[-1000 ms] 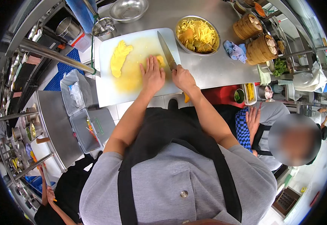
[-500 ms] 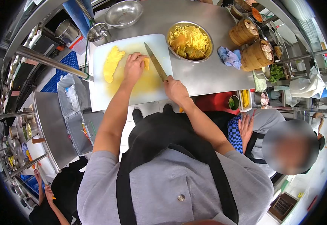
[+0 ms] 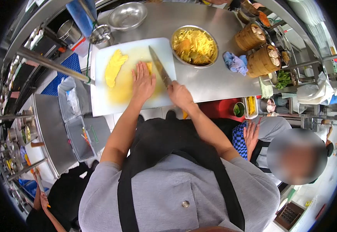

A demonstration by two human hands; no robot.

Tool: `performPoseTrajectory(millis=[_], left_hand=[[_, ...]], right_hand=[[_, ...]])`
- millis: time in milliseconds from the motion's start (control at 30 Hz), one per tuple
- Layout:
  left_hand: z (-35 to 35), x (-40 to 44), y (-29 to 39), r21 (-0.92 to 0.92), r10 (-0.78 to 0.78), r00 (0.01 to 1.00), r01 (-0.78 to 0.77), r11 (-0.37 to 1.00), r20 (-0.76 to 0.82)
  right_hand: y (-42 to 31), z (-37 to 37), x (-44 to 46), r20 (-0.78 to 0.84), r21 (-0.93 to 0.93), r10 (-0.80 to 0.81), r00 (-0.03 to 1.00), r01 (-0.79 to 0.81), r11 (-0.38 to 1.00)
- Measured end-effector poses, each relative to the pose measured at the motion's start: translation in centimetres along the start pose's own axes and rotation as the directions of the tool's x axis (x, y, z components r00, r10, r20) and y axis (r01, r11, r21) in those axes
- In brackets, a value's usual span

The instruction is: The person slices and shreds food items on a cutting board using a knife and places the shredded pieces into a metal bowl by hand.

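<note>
A white cutting board (image 3: 99, 102) lies on the steel counter, its middle wet and yellow. My left hand (image 3: 142, 83) is laid flat on it, fingers stretched out, over or beside a small folded piece of yellow egg sheet (image 3: 149, 68) that it partly hides. To the left lies a bigger folded egg sheet (image 3: 114, 69). My right hand (image 3: 180, 95) is closed round the handle of a large kitchen knife (image 3: 160, 66), whose blade points away from me, right of the small piece. Beyond the board's right edge, a steel bowl (image 3: 172, 49) holds shredded yellow strips and some browner pieces.
A blue cloth (image 3: 235, 63) and bamboo steamers (image 3: 262, 62) stand at the right. An empty steel bowl (image 3: 127, 16) and a small steel pot (image 3: 102, 35) are behind the board. A co-worker with a checked sleeve (image 3: 239, 140) is close on my right; another person's hand (image 3: 44, 201) is lower left.
My left hand has slid toward me and flattened, its fingers going from curled to straight. The knife stays in my right hand, nearly in place. The view has shifted slightly.
</note>
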State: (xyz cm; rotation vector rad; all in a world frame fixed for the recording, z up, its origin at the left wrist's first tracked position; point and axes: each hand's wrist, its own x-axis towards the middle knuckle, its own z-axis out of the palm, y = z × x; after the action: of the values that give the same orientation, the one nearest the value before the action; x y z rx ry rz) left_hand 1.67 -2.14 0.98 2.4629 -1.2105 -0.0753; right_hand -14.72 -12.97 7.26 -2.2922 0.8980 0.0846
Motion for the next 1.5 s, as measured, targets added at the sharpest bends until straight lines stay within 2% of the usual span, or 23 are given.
performPoseTrajectory(millis=[67,167,433,600,800,933,1100,1300,1500], left_hand=[[-0.2,-0.1,0.0,-0.001,-0.034,0.998,0.034,0.999,-0.05],[0.0,-1.0,0.5,0.012,-0.042,0.999,0.042,0.999,-0.023],[0.5,-0.2,1.5,-0.059,-0.078,0.995,0.075,0.995,-0.054],[0.6,-0.3,1.5,-0.053,-0.069,0.996,0.066,0.996,-0.054],[0.3,0.1,1.6,-0.094,-0.078,0.996,0.073,0.993,-0.05],[0.3,0.1,1.6,-0.04,-0.062,0.998,0.061,0.997,-0.028],[0.2,0.0,1.7,0.007,-0.055,0.998,0.055,0.998,-0.017],[0.3,0.0,1.5,-0.049,-0.051,0.999,0.05,0.998,-0.013],[0.5,0.1,1.4,-0.082,-0.065,0.998,0.064,0.995,-0.014]], right_hand=[[-0.8,-0.7,0.3,-0.09,0.014,-0.024,0.996,0.026,1.0],[-1.7,-1.3,1.3,-0.111,0.046,-0.086,0.99,0.092,0.995],[-4.3,-2.7,4.9,-0.046,0.039,-0.134,0.99,0.136,0.99],[-4.6,-2.7,5.7,0.045,0.03,-0.079,0.996,0.078,0.997],[-4.6,-2.7,5.7,0.058,0.045,-0.043,0.997,0.041,0.998],[-4.9,-2.8,5.7,0.048,0.054,-0.022,0.999,0.019,0.998],[-4.5,-2.3,6.0,0.046,0.051,-0.048,0.998,0.046,0.998],[-4.2,-2.1,5.8,0.004,0.038,-0.084,0.996,0.083,0.996],[-3.7,-2.7,4.2,0.041,-0.008,-0.102,0.994,0.102,0.995]])
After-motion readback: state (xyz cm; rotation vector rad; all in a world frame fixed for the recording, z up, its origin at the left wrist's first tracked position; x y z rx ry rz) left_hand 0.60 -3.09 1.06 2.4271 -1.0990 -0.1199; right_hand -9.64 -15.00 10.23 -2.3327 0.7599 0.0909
